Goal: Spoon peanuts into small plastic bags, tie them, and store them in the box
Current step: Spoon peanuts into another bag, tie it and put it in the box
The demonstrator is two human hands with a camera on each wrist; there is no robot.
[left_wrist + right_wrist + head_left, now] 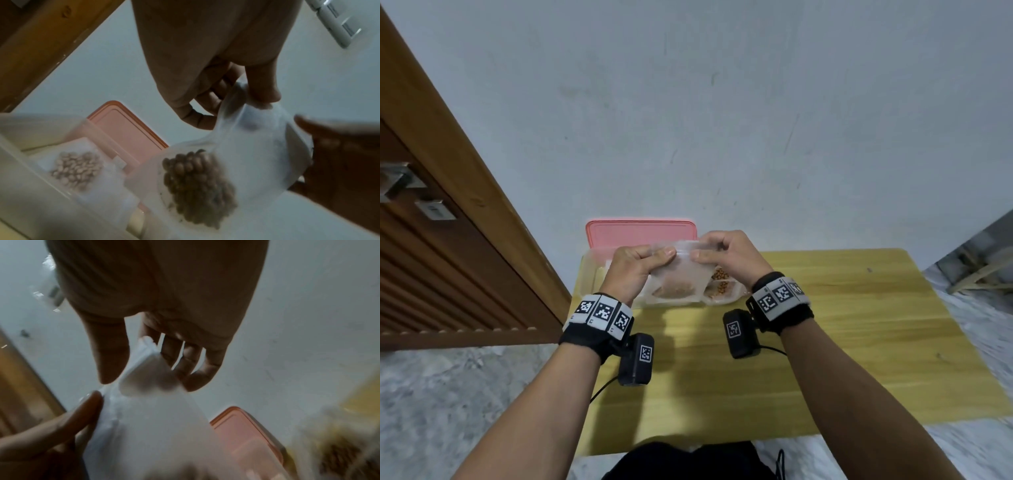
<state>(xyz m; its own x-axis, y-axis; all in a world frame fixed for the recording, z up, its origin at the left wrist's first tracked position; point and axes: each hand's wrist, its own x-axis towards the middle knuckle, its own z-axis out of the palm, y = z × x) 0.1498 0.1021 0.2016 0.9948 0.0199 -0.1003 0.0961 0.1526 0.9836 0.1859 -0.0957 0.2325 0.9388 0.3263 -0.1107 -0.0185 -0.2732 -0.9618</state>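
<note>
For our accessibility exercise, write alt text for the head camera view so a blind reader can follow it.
Two hands, left hand and right hand, pinch the top of a small clear plastic bag holding peanuts, above a yellow table. Behind it stand a clear box and its pink lid.

Bag held between both hands above the table's far-left corner

Below the left hand (635, 270) lies the box (590, 270); its lid (640, 231) behind; peanuts (719, 274) under the right hand (726, 253).

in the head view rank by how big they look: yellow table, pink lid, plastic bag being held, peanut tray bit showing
1. yellow table
2. pink lid, partly hidden
3. plastic bag, nearer the camera, so close to the lid
4. peanut tray, mostly hidden
</note>
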